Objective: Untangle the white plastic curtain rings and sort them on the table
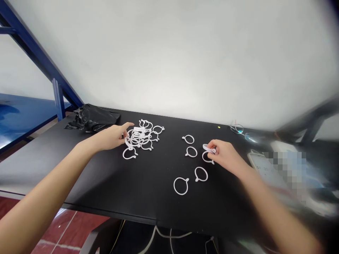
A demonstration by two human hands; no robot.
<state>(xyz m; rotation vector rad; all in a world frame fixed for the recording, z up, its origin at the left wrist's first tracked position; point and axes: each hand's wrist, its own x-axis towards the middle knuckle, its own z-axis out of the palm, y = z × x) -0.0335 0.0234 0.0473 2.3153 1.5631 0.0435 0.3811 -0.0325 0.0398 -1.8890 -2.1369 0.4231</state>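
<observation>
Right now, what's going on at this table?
A person is handling white rings on a black table. The right hand holds a ring near five separate rings. The left hand is at the ring pile, beside a black plastic bag; whether it grips one is unclear.

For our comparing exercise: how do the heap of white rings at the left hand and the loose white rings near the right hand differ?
Rings in the heap overlap one another, while the loose rings lie apart on the table. The heap has more rings than there are loose rings. The left hand is at the heap; the right hand is by the loose rings, pinching another ring. Both consist of white rings on the black table.
</observation>
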